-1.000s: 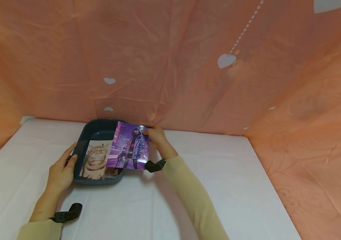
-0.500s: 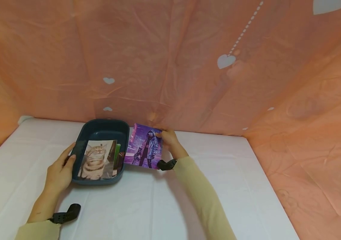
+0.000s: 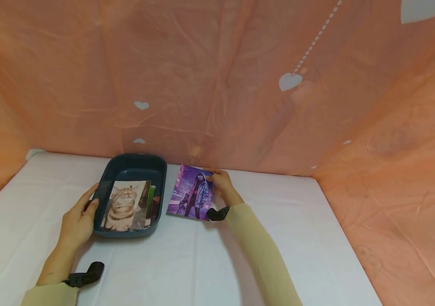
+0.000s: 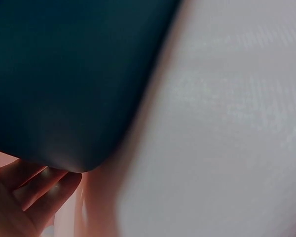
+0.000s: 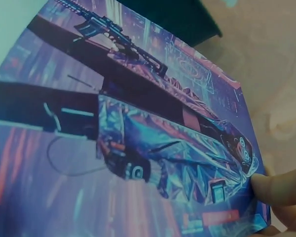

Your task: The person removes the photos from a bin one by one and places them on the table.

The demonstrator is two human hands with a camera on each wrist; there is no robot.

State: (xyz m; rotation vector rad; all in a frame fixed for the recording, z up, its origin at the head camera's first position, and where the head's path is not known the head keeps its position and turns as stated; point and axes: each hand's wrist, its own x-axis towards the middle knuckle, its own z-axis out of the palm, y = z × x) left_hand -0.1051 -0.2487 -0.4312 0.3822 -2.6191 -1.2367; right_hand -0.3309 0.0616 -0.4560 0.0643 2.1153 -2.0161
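Observation:
A dark blue-green plastic tray [image 3: 135, 166] tilts up on the left of the table. My left hand [image 3: 75, 223] grips its left side, thumb at the rim; in the left wrist view its fingers [image 4: 52, 197] curl under the tray's edge. Inside lies a photo of a cat [image 3: 122, 206], over other pictures that show only as strips at its right. To the right of the tray, my right hand [image 3: 222, 183] pinches a glossy purple picture card [image 3: 191, 193] by its upper right edge. The card shows a hooded figure with a rifle. In the right wrist view the thumb [image 5: 281, 188] presses its face.
A white cloth [image 3: 286, 238] covers the table. Orange fabric [image 3: 217, 85] with pale hearts hangs behind it and at both sides. Each wrist wears a black camera band, such as the left one [image 3: 85, 276].
My right hand has drawn the purple card rightward, from over the tray to beside it, uncovering the cat photo and the strips beside it. My left hand keeps its hold on the tray.

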